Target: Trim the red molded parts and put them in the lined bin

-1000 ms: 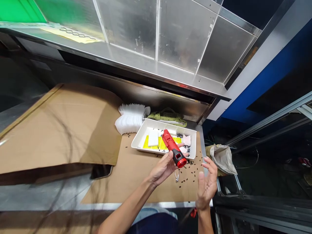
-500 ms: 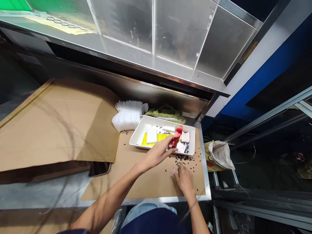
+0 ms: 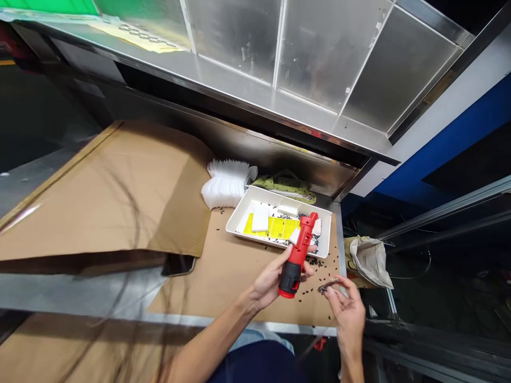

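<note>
My left hand (image 3: 271,274) is closed around a red-and-black flashlight-shaped plastic body (image 3: 302,247). It is tilted, its black end low and its narrow red end up over the white tray (image 3: 235,232). To its right, my right hand (image 3: 348,306) pinches a slim metal tool that looks like tweezers (image 3: 328,285); whether a small piece sits in its tip I cannot tell. Small black pieces (image 3: 315,263) lie scattered on the brown board below the tray. In the tray are yellow printed sheets (image 3: 277,227), a white block (image 3: 260,218) and more black pieces.
A large cardboard box (image 3: 159,202) takes up the left of the bench. Behind the tray lie a stack of white foam sheets (image 3: 225,186) and a green patterned bag (image 3: 285,185). An open sack (image 3: 369,260) stands off the bench's right edge, under a metal shelf (image 3: 255,101).
My left hand has turned the red-and-black body and brought it nearer, showing its full length. My right hand has lifted from the board with the tweezers and moved right. The view has shifted slightly.
</note>
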Action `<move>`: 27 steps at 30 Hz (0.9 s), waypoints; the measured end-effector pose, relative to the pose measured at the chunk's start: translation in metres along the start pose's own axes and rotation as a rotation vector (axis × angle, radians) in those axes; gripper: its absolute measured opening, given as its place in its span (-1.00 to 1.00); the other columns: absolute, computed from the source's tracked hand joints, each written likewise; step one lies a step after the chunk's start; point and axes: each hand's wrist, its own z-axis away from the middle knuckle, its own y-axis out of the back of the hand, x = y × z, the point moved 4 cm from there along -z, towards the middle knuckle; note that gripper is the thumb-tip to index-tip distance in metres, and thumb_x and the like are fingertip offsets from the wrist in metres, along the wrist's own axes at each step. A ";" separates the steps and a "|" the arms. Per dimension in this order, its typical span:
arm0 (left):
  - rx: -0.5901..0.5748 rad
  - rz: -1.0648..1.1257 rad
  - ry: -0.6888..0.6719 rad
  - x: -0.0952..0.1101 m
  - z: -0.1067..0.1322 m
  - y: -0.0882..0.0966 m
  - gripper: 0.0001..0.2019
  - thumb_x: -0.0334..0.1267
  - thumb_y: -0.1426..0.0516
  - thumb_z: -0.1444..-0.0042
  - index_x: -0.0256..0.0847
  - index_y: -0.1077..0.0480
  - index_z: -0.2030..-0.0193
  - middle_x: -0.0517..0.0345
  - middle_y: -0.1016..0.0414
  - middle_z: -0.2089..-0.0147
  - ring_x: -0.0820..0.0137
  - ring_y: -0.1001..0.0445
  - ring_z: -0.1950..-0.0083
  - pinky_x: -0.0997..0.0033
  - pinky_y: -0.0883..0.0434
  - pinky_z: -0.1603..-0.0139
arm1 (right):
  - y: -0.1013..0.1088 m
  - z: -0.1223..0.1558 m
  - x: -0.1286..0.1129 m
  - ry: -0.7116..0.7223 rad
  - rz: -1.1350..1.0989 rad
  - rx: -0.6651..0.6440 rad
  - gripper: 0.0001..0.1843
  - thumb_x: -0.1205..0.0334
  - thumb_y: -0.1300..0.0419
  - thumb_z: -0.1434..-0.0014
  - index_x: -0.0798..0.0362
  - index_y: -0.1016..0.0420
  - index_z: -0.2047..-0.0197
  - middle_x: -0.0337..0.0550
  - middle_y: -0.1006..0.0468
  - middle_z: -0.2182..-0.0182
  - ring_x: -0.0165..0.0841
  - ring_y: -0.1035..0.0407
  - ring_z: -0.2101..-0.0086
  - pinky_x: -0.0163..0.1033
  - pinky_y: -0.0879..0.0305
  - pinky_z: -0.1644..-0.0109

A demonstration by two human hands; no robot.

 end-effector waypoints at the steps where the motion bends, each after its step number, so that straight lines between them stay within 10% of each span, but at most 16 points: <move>1: 0.003 0.062 0.021 -0.004 0.001 -0.004 -0.52 0.07 -0.19 -0.23 -0.33 -0.55 -0.04 -0.01 -0.61 0.28 0.37 -0.52 0.21 0.42 -0.42 0.10 | 0.011 0.008 -0.015 0.044 -0.081 0.044 -0.62 0.17 -0.32 -0.16 0.09 -0.42 -0.01 -0.05 -0.64 0.20 -0.27 -0.60 0.26 -0.22 -0.56 0.21; 9: 0.058 0.095 0.060 -0.010 0.019 -0.032 -0.62 -0.05 -0.15 -0.30 -0.36 -0.53 -0.02 -0.18 -0.59 -0.06 0.42 -0.50 0.25 0.49 -0.47 0.27 | 0.020 0.063 -0.082 0.608 -0.041 0.172 -0.63 0.43 -0.31 -0.14 0.12 -0.48 -0.03 0.00 -0.66 0.15 -0.17 -0.60 0.12 -0.12 -0.62 0.12; 20: 0.011 0.221 0.131 -0.026 0.033 -0.045 -0.55 -0.08 -0.40 -0.02 -0.25 -0.48 0.00 0.00 -0.63 0.19 0.22 -0.66 0.13 0.33 -0.56 0.08 | 0.019 0.074 -0.095 0.852 0.208 0.138 -0.65 0.41 -0.33 -0.13 -0.01 -0.41 0.03 -0.16 -0.69 0.27 -0.25 -0.23 -0.27 -0.13 -0.39 -0.05; 27: 0.007 0.138 0.177 -0.024 0.042 -0.048 -0.42 0.02 -0.39 0.00 -0.23 -0.43 -0.09 0.09 -0.57 0.31 0.44 -0.56 0.39 0.52 -0.51 0.32 | 0.008 0.082 -0.103 0.865 0.277 0.145 -0.63 0.45 -0.31 -0.11 -0.04 -0.42 0.04 -0.23 -0.69 0.33 -0.24 -0.22 -0.22 -0.09 -0.24 -0.08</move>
